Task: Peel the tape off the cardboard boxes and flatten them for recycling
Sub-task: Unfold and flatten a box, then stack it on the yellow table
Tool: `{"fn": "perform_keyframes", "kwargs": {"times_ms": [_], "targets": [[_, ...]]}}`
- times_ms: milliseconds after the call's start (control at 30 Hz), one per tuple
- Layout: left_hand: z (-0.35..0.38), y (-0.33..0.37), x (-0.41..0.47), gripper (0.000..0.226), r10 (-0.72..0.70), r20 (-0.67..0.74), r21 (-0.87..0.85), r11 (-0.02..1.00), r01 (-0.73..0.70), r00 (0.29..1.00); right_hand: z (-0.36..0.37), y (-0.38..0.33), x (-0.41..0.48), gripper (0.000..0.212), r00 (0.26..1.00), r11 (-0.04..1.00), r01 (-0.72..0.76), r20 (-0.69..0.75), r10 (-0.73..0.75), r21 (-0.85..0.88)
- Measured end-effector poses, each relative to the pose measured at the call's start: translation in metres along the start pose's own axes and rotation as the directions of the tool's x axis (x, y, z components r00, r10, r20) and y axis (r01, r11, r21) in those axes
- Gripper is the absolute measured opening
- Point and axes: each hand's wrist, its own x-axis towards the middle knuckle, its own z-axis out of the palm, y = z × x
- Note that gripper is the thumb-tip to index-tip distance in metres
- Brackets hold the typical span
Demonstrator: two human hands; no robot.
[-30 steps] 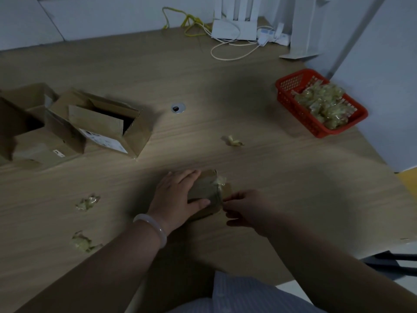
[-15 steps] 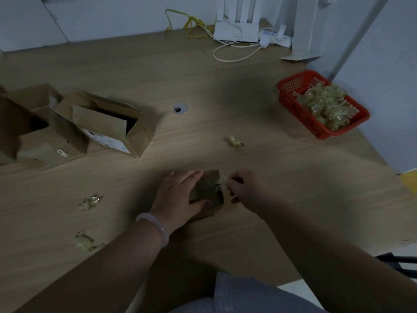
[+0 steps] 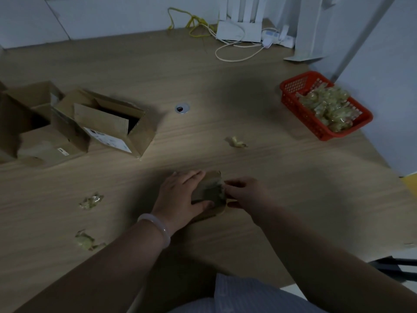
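Two hands work one small box (image 3: 208, 195) at 6 o'clock on the table (image 3: 293, 195), close to the person's edge. Left hand (image 3: 180, 197) covers the box from its 9 o'clock side, fingers across the top and thumb wrapped onto the near face, grasping it and pinning it down; a pale bracelet (image 3: 155, 227) sits on that wrist. Right hand (image 3: 246, 193) is at the box's 3 o'clock end, fingertips (image 3: 228, 183) against the glossy tape (image 3: 217, 188) there; cannot tell whether it pinches the tape or only touches it. An open box (image 3: 140, 134) with a white label (image 3: 108, 138) sits at 9 to 10 o'clock, flaps up, with a second open box (image 3: 40, 145) touching its left side. A red basket (image 3: 293, 86) at 2 o'clock holds a heap of tape wads (image 3: 327, 107). Three loose tape scraps lie on the table: one (image 3: 237, 142) at 1 o'clock from the small box, and two at 8 o'clock (image 3: 91, 201) (image 3: 86, 241). A round cable hole (image 3: 182, 108) is at 11 o'clock. A white router (image 3: 239, 30) with a yellow cable (image 3: 191, 21) is at 12 o'clock by the wall. Lighting is dim.
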Motion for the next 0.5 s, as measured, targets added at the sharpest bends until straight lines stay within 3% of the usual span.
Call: {"fn": "perform_keyframes", "kwargs": {"times_ms": [133,267,400,500], "targets": [[0.001,-0.001,0.000,0.081,-0.009,0.005,0.005,1.000,0.009,1.000,0.003,-0.006,0.000,0.007,0.988,0.949,0.097,-0.084,-0.127,-0.300],[0.001,0.001,0.001,0.083,-0.017,-0.006,0.013,1.000,0.017,1.000,0.004,-0.011,-0.006,0.007,0.949,0.806,0.203,-0.091,-0.302,-0.556],[0.001,0.000,0.002,0.083,-0.009,0.004,0.016,1.000,0.009,1.000,0.005,-0.017,-0.009,0.012,0.932,0.748,0.283,-0.012,-0.362,-0.601],[-0.001,0.000,0.002,0.082,-0.011,0.024,0.013,1.000,0.011,1.000,0.008,-0.020,-0.009,0.014,0.938,0.772,0.289,0.009,-0.345,-0.566]]}}
